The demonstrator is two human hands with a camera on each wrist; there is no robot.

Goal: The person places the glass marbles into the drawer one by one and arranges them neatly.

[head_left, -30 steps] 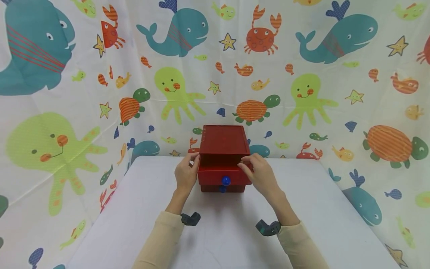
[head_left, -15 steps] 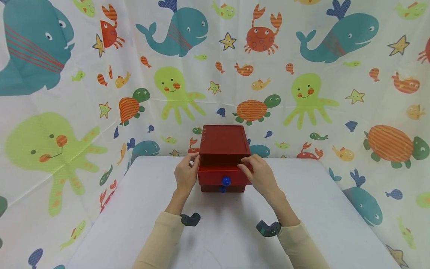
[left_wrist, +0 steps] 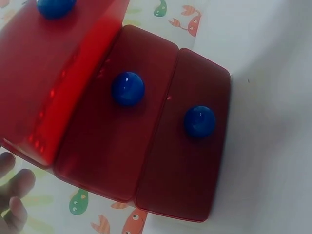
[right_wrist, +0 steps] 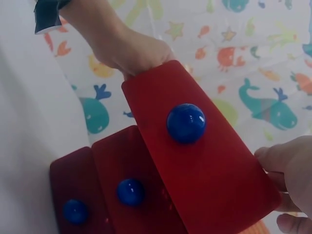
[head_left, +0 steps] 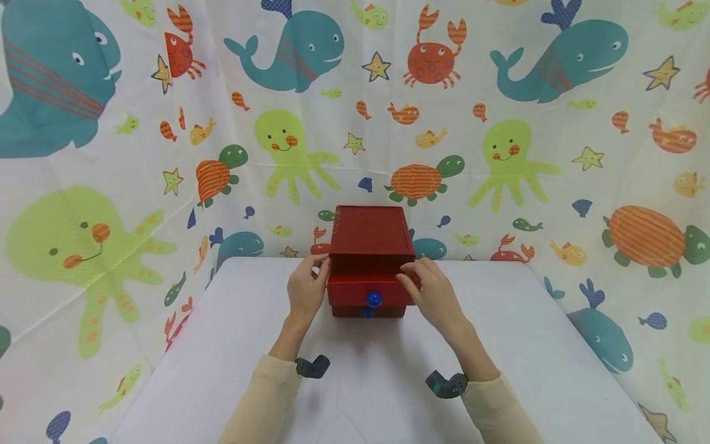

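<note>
A red cabinet point(head_left: 370, 229) with several drawers faces me, its top drawer point(head_left: 355, 292) pulled out. Each drawer front bears a round blue knob point(right_wrist: 185, 123). My left hand point(head_left: 307, 290) is at the left side of the pulled-out drawer, fingers loosely bent. In the left wrist view only its fingertips point(left_wrist: 19, 185) show, at the drawer's edge. On the opposite side my right hand point(head_left: 435, 293) stays by the drawer's right corner, fingers bent and fingertips over its rim in the head view. In the right wrist view its fingertips point(right_wrist: 265, 155) meet the drawer's edge. Contact behind the drawer is hidden.
The cabinet stands on a white table point(head_left: 355, 394), near its back edge. Behind and along the sides hangs a white cloth point(head_left: 355, 61) printed with sea animals. Lower drawers point(left_wrist: 183, 136) are pushed in beneath the top one.
My right hand has shifted slightly to the right, its fingertips drawing toward the drawer's right rim. The left hand and the drawer have hardly moved.
</note>
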